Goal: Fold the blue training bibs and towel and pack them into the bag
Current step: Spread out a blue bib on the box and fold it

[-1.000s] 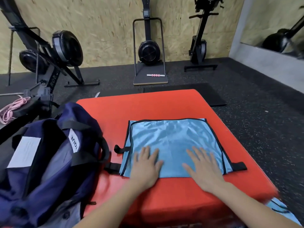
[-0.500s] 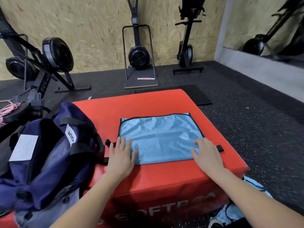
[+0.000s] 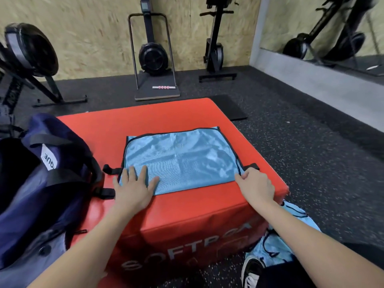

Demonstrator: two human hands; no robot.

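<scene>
A light blue mesh training bib (image 3: 180, 161) with black trim lies folded flat on top of a red soft box (image 3: 93, 129). My left hand (image 3: 133, 188) presses flat on the bib's near left corner, fingers straight. At the near right corner, beside a black strap, my right hand (image 3: 255, 186) has its fingers curled and pinches the bib's edge. A navy duffel bag (image 3: 31, 194) stands open on the left, touching the box. More light blue fabric (image 3: 276, 248) lies heaped on the floor by the box's right front corner.
My shoe (image 3: 251, 273) stands on the floor beside the heaped fabric. Rowing machines (image 3: 153, 57) stand along the plywood wall at the back. A black mat (image 3: 230, 107) lies behind the box, and a mirror wall runs along the right.
Both hands slid outward from the bib's middle to its near corners. The right hand went from flat to curled on the right edge. The view pulled back and down.
</scene>
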